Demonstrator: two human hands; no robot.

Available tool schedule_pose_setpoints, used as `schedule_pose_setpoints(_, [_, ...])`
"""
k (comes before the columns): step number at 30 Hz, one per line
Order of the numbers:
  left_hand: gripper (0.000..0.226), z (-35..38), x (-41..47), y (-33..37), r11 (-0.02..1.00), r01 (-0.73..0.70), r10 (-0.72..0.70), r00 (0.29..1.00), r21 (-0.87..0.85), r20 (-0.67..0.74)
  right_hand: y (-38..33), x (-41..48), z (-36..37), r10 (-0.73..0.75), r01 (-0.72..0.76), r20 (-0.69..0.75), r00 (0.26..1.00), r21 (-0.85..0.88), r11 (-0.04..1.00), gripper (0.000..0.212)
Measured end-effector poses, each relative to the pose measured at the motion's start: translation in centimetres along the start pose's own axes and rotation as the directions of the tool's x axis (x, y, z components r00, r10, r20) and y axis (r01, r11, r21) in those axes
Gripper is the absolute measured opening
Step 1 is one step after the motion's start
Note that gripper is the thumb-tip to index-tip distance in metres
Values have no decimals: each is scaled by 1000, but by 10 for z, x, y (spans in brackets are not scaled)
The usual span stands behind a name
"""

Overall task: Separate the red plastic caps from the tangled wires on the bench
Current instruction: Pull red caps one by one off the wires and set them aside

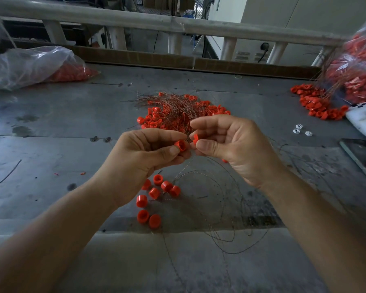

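My left hand [145,153] pinches a red plastic cap [181,145] between thumb and fingers above the grey bench [51,127]. Close beside it, my right hand [230,144] pinches a second red cap [195,138] with thumb and forefinger. Thin wire hangs down from between the two hands. Behind them lies a tangle of wires [173,106] mixed with red caps. Several loose red caps [154,193] lie on the bench below my left hand, with loose wire loops [224,208] curling to their right.
A clear bag of red caps [36,66] lies at the far left. Another bulging bag [359,68] stands at the right, with spilled caps [317,102] before it. A white device [361,119], small white pieces [301,130] and a dark phone [361,157] sit at the right edge.
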State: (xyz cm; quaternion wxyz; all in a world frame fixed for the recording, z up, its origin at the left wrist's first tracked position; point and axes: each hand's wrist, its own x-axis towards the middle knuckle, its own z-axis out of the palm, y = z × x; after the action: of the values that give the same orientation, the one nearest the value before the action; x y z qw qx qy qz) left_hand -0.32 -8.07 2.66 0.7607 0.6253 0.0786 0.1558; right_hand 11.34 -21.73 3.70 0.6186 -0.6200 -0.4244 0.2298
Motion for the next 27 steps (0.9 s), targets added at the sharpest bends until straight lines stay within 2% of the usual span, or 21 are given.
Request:
schedule_pose_setpoints(4, [25, 3, -1, 0, 999, -26, 27, 999, 47, -22, 1, -1, 7, -97, 96, -6, 995, -135, 986, 20])
schedule_pose_setpoints(7, [22, 3, -1, -2, 999, -28, 30, 998, 43, -48, 5, -2, 12, -152, 141, -23, 988, -258, 956, 26])
schedule_pose_setpoints(12, [25, 4, 1, -3, 989, -36, 44, 998, 140, -54, 8, -3, 15, -264, 225, -36, 964, -419, 879, 29])
schedule_pose_setpoints(27, [24, 5, 0, -6, 990, -28, 36, 998, 141, -56, 11, -3, 13, -354, 283, -28, 935, -541, 792, 23])
